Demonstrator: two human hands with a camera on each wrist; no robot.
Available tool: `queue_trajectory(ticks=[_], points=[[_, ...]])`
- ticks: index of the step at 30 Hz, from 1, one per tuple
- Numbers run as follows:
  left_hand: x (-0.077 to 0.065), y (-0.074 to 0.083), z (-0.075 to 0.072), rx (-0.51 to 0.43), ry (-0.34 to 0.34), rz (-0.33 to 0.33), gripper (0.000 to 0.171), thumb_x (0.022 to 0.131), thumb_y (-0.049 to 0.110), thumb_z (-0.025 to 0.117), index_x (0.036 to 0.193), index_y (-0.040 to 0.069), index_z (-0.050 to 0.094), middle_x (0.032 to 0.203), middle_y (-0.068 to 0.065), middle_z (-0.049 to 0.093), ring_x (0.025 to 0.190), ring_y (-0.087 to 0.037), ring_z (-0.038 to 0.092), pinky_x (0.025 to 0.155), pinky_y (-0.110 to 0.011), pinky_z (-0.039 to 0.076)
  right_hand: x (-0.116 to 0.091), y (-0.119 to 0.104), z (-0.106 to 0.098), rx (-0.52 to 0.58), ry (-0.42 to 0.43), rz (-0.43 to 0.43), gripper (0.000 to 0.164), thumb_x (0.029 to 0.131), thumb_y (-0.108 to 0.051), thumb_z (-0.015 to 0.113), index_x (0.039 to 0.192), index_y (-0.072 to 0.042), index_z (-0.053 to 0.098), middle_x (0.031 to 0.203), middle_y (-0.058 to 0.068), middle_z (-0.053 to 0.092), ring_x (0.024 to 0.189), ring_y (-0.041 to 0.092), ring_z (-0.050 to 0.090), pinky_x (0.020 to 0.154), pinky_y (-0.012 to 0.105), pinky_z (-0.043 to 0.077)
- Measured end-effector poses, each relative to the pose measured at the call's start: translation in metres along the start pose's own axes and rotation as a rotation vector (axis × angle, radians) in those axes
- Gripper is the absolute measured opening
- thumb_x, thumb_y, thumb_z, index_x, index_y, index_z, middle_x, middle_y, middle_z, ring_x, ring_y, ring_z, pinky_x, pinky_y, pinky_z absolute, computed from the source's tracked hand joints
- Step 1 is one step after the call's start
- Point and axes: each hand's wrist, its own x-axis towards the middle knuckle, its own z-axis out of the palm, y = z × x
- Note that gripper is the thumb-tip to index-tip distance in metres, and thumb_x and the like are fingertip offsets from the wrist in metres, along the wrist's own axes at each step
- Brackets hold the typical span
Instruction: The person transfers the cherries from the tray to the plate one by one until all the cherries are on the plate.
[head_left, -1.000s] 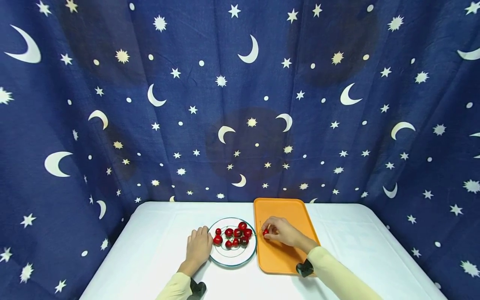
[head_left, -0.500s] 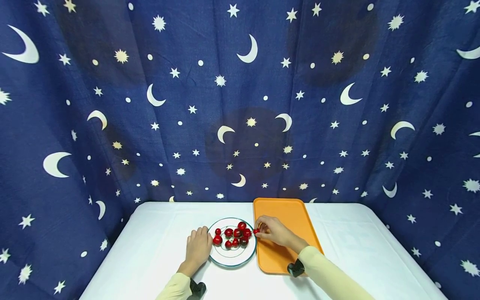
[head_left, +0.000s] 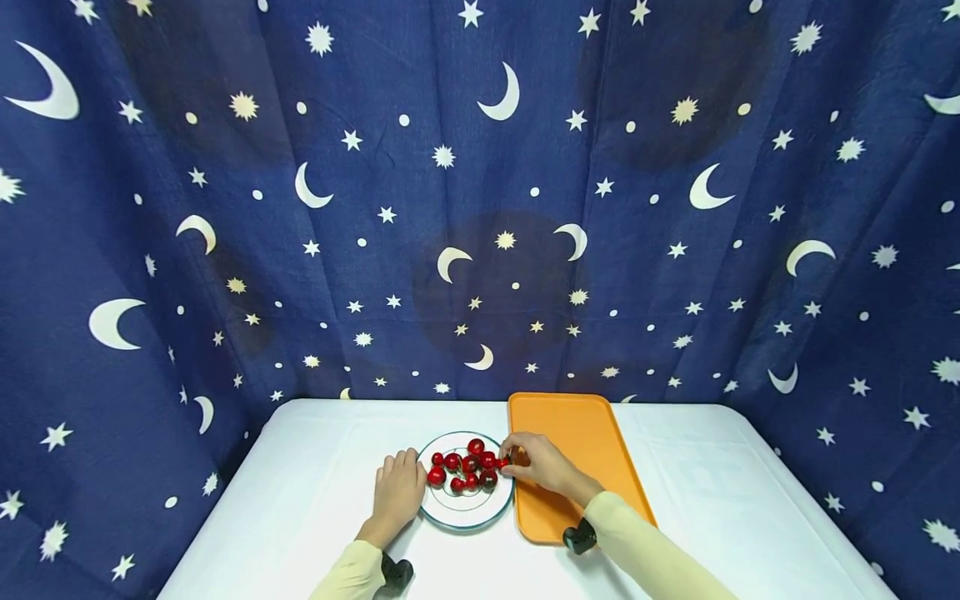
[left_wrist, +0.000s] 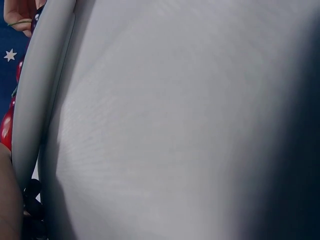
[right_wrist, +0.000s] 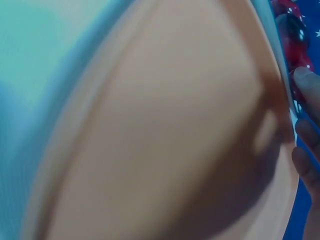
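Observation:
In the head view, my right hand [head_left: 543,461] pinches a red cherry [head_left: 502,463] at the right rim of a white plate [head_left: 465,518] with a dark green edge. Several cherries [head_left: 470,464], some with green stems, lie grouped on that plate. My left hand [head_left: 399,489] grips the plate's left rim. The left wrist view shows the rim [left_wrist: 42,85] close up, with dark finger shapes in shadow under it. At the right edge of the right wrist view, my thumb [right_wrist: 309,85] lies against the red fruit.
An orange tray [head_left: 573,417] lies right of the plate, under my right forearm. A white cloth [head_left: 330,442] covers the table. Behind it hangs a dark blue curtain [head_left: 360,275] with moons and stars. Each wrist wears a black device.
My right hand has moved left from over the orange tray to the plate's right rim, carrying the cherry. The left hand stays at the plate; the head view has shifted slightly.

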Motion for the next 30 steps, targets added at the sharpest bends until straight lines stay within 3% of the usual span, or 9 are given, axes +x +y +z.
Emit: queue_trajectory(ticks=[9,16,20,25,30], points=[[0.001,-0.003,0.003,0.005,0.001,0.012,0.021,0.104,0.02,0.047,0.109,0.004,0.058,0.096,-0.01,0.057,0.086,-0.022,0.039,0.074,-0.036,0.032,0.0,-0.003,0.006,-0.074,-0.018,0.053,0.021,0.087,-0.026,0.082,0.103,-0.017,0.072,0.095,-0.001,0.069,0.09,0.013,0.05,0.078,0.024,0.04],[0.0,-0.005,0.003,-0.038,0.06,0.039,0.022,0.102,0.019,0.049,0.108,0.002,0.061,0.095,-0.011,0.061,0.086,-0.023,0.044,0.076,-0.038,0.037,-0.003,-0.001,0.001,-0.047,-0.013,0.066,0.032,0.087,-0.026,0.082,0.114,-0.015,0.07,0.105,0.002,0.069,0.094,0.018,0.054,0.081,0.025,0.044],[0.003,-0.008,-0.005,-0.038,0.003,0.043,0.021,0.103,0.019,0.05,0.107,0.002,0.062,0.093,-0.01,0.062,0.084,-0.023,0.045,0.077,-0.039,0.041,-0.006,0.002,-0.008,-0.029,0.006,0.021,0.037,0.085,-0.024,0.083,0.116,-0.01,0.069,0.11,0.007,0.071,0.1,0.027,0.059,0.087,0.03,0.047],[0.01,-0.017,-0.014,0.029,-0.076,0.051,0.025,0.103,0.021,0.052,0.115,0.002,0.064,0.094,-0.009,0.063,0.084,-0.021,0.05,0.077,-0.041,0.046,-0.008,0.009,-0.021,-0.023,0.012,-0.034,0.037,0.086,-0.02,0.082,0.115,-0.005,0.067,0.11,0.01,0.072,0.1,0.032,0.061,0.088,0.038,0.05],[0.012,-0.027,-0.015,0.039,-0.08,0.042,0.021,0.103,0.026,0.054,0.102,0.006,0.06,0.088,-0.006,0.059,0.083,-0.02,0.049,0.076,-0.04,0.045,-0.007,0.021,-0.033,0.004,0.023,0.004,0.018,0.095,-0.014,0.072,0.111,-0.006,0.071,0.098,0.004,0.073,0.086,0.016,0.063,0.077,0.032,0.053]])
